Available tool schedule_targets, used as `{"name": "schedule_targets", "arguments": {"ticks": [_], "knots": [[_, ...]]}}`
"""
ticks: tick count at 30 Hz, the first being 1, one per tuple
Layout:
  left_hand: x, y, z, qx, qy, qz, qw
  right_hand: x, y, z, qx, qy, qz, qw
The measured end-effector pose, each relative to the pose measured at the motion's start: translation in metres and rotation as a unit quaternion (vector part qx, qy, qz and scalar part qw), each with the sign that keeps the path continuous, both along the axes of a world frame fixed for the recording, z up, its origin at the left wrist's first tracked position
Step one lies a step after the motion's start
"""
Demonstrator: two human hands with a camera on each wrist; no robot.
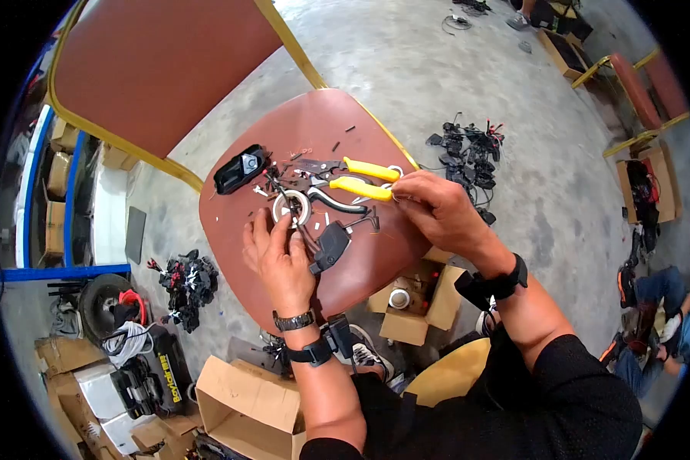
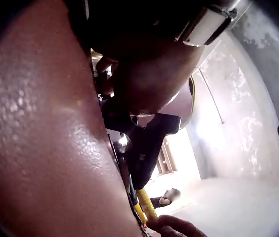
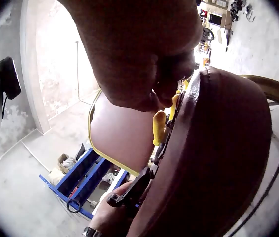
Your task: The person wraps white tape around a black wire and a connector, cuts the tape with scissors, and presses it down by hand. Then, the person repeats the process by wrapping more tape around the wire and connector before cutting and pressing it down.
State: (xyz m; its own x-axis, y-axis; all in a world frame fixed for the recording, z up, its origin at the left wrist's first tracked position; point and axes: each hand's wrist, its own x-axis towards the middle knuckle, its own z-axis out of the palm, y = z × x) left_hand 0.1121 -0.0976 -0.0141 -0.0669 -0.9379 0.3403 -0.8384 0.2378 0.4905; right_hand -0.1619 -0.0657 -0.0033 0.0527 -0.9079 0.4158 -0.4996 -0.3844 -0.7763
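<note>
On the seat, the left hand [image 1: 280, 257] has its fingers spread, fingertips by a roll of white tape [image 1: 305, 205] and a black device [image 1: 331, 247]. Bent fingers of the right hand [image 1: 441, 211] meet the thumb at the handle ends of the yellow-handled tool [image 1: 362, 188]; whether they grip it or something small is hidden. Next to that tool lies a black-and-white-handled one [image 1: 337, 202]. A black open case [image 1: 241, 169] stands at the seat's left. In the right wrist view, the right hand [image 3: 144, 54] is above a yellow handle [image 3: 159, 128].
Small dark and white pieces lie scattered on the red-brown chair seat [image 1: 245, 287]. Bundles of black cabled parts [image 1: 468, 153] are on the floor on both sides. Open cardboard boxes [image 1: 247, 395] stand near the person's feet. A blue-framed shelf [image 1: 73, 207] is at the left.
</note>
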Motion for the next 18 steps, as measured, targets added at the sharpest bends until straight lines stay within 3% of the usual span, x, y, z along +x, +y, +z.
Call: {"name": "schedule_targets", "arguments": {"ticks": [5, 15, 18], "knots": [[0.002, 0.0, 0.0, 0.011, 0.025, 0.037, 0.999, 0.0, 0.003, 0.003, 0.013, -0.025, 0.003, 1.0], [0.021, 0.01, 0.01, -0.102, 0.083, 0.16, 0.978, 0.001, 0.019, 0.013, 0.041, -0.054, 0.005, 0.998], [0.027, 0.015, 0.018, -0.13, 0.276, 0.187, 0.934, -0.002, 0.031, 0.015, 0.087, -0.061, 0.023, 0.994]]}}
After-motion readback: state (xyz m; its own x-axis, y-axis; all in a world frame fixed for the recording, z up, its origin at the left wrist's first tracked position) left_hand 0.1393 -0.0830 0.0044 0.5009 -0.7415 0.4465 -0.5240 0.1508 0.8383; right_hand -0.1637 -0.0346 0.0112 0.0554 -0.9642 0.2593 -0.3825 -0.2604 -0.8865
